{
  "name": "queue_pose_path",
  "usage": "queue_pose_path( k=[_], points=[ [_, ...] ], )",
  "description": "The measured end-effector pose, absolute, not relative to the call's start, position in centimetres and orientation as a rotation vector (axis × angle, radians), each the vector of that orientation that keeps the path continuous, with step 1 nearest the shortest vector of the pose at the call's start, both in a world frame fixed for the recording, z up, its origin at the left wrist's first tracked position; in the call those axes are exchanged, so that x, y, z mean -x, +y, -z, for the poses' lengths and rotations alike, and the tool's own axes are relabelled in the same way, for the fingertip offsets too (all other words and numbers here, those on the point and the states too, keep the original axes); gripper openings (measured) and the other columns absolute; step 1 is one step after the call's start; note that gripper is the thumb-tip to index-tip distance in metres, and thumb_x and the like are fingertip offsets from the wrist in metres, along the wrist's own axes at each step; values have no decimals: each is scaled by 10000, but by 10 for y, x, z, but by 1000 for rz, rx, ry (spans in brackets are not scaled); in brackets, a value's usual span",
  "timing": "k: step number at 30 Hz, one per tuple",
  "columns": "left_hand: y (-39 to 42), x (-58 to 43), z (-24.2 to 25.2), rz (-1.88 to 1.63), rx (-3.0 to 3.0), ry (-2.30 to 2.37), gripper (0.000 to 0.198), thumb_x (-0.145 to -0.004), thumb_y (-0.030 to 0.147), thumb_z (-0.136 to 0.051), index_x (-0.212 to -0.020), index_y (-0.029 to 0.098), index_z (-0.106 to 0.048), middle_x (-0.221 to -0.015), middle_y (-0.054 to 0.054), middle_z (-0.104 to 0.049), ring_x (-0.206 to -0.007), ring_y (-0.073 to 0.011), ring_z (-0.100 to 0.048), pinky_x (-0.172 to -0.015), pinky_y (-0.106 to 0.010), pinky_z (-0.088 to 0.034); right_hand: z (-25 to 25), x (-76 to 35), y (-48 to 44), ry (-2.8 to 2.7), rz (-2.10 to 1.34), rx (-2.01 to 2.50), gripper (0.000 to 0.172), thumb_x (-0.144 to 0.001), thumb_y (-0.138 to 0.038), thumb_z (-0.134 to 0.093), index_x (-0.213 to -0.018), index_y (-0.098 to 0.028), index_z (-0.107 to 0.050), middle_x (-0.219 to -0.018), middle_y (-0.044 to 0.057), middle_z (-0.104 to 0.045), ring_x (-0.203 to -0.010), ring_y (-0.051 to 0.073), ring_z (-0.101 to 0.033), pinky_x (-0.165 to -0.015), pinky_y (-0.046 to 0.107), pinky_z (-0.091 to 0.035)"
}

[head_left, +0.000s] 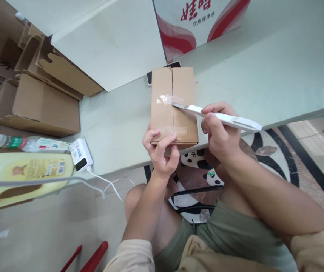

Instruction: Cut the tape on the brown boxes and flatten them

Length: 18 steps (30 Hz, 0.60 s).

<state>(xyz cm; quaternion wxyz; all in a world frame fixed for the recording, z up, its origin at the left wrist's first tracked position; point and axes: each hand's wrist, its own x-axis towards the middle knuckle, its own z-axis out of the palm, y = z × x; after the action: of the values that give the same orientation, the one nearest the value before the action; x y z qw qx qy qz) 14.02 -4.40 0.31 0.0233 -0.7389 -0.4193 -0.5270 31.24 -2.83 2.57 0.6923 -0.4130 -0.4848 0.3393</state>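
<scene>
My left hand gripped the near end of the box, which sat at the edge of the bench. My right hand was closed around a knife, its blade at the seam beside the tape; how deep, I couldn't quite tell. Pressing too hard might have cut too far, or sent the blade skidding toward my left hand.

Left hand near centre: fingers bent and spread, thumb on the right side. Left forearm runs far, slightly right. Right hand farther right, fingers curled in a pinch grip; right forearm angles in from near right.
</scene>
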Motion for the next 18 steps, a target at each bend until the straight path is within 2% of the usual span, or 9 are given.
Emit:
queue_pose_path(
  k=[18],
  points=[
    [-43,-141,-4,1611,2276,-1304,237,-878,215,-529,-1079,259,-647,-1218,-65,-446,-1209,-218,-527,-1077,-458,-495,-25,-312,-28,-1085,-782,910,236,-953,-473,-641,-946,-241,-683,-630,-59,-475,-522,91,-413,-536,275,-363]
  ],
)
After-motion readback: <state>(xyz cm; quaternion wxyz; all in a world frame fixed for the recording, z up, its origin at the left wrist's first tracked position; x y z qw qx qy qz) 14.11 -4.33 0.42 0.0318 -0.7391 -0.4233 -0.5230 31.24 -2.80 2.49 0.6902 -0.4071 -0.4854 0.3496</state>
